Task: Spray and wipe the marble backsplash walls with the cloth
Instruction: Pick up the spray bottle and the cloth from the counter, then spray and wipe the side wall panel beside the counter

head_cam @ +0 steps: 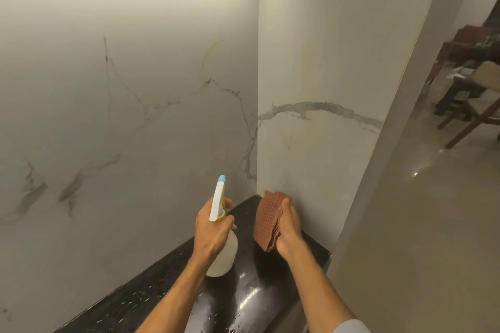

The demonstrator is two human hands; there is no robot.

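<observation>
Two white marble backsplash walls with grey veins meet in a corner: the left wall (121, 105) and the right wall (319, 67). My left hand (212, 230) grips a translucent spray bottle (223, 251) with a white trigger head and a blue nozzle, which points up toward the corner. My right hand (289, 227) holds a folded reddish-brown waffle cloth (266, 217) just above the counter, close to the foot of the right wall.
A glossy black countertop (243, 300) runs below the walls, with water droplets on it. The right wall ends at a plain pillar (384, 170). Beyond it lie a shiny tiled floor (438, 224) and wooden chairs (470, 111).
</observation>
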